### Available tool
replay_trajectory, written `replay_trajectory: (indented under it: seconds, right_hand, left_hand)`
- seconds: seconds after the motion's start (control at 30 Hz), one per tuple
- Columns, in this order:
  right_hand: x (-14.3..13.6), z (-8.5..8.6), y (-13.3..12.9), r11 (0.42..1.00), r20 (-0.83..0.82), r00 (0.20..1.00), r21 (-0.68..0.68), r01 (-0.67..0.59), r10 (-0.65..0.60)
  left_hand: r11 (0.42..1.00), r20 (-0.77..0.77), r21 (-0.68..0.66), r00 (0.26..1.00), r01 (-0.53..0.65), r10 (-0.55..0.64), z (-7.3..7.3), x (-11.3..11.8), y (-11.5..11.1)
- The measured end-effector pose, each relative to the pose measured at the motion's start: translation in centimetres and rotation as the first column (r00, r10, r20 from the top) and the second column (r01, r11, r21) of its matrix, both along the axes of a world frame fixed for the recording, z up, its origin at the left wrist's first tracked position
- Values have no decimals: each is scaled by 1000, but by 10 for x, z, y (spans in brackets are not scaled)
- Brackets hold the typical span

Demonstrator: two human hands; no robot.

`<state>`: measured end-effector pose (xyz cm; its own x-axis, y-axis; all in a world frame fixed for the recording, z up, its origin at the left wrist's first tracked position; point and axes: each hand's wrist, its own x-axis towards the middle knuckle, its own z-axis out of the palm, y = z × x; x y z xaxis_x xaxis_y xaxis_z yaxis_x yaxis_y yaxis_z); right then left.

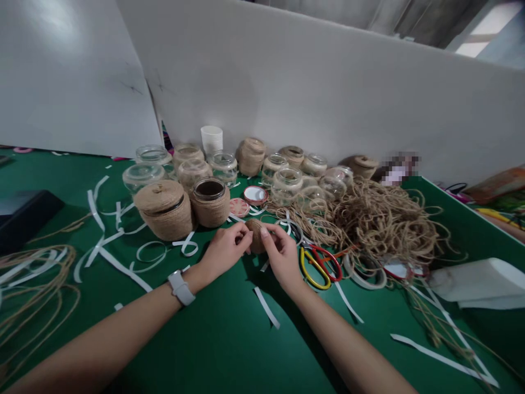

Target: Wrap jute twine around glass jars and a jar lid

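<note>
A small round lid covered in jute twine (257, 236) is held up between my hands over the green table. My right hand (282, 253) grips its right side, thumb on the face. My left hand (228, 247), with a pale watch on the wrist, is closed with its fingertips bunched against the lid's left edge; a twine end between them cannot be made out. Just beyond stand a twine-wrapped open jar (210, 203) and a twine-wrapped jar with its lid on (164, 210). To the right of my right hand lie scissors with red and yellow handles (318, 267).
Several bare glass jars (287, 185) stand along the white partition (328, 93), near stacked white cups (212, 139). A tangled twine heap (389, 219) fills the right, with a tape roll (366, 276) in front. White strips (266, 307) are scattered about, and a twine coil (36, 295) lies left.
</note>
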<state>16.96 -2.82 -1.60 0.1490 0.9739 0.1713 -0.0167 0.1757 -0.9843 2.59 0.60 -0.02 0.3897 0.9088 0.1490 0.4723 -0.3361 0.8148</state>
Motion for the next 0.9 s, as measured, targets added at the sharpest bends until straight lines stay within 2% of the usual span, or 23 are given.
replay_trajectory:
  seconds: [0.3, 0.63, 0.9]
  right_hand:
    - [0, -1, 1, 1000, -6, 1000, 7, 11, -11]
    - [1, -2, 2, 1000, -10, 1000, 4, 8, -8]
    - [2, -1, 2, 1000, -4, 1000, 2, 19, -19]
  left_hand:
    - [1000, 33, -2, 999, 13, -13, -5, -1, 2]
    - [1000, 3, 6, 1000, -4, 4, -2, 1, 1]
    - [1000, 40, -11, 999, 8, -7, -4, -1, 1]
